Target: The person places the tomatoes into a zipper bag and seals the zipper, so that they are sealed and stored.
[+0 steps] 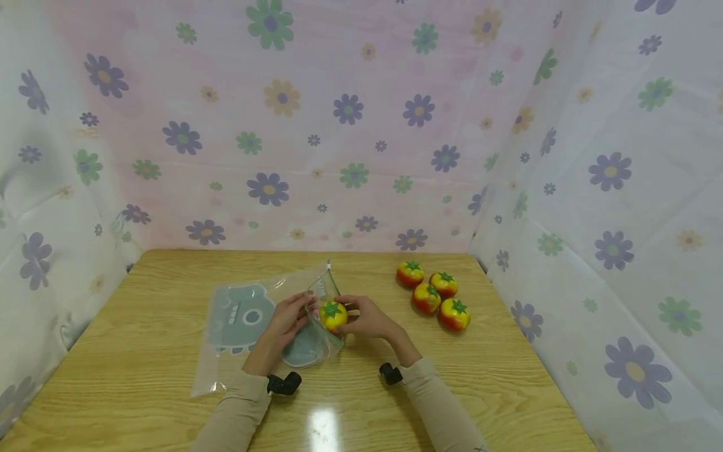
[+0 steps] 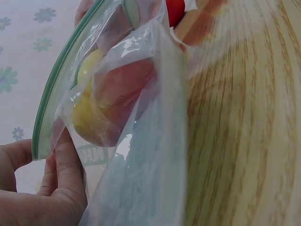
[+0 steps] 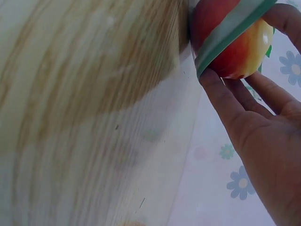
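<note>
My right hand [image 1: 369, 319] holds a yellow-and-red artificial tomato [image 1: 332, 319] with a green leafy top at the mouth of a clear zip bag [image 1: 302, 353]. In the right wrist view, the fingers of the right hand [image 3: 261, 129] curl about the tomato [image 3: 249, 49], and the bag's green zip strip [image 3: 230, 40] crosses in front of it. My left hand [image 1: 289, 319] pinches the opposite side of the bag's mouth. The left wrist view has the left hand [image 2: 51, 193] at the end of the green strip [image 2: 51, 89], with the tomato [image 2: 91, 117] seen through the plastic.
Another clear bag with a grey-blue cartoon print [image 1: 240, 317] lies flat on the wooden table [image 1: 141, 339] at the left. Several more artificial tomatoes [image 1: 426, 298] are grouped at the right. Flowered cloth [image 1: 333, 157] hangs behind and along both sides.
</note>
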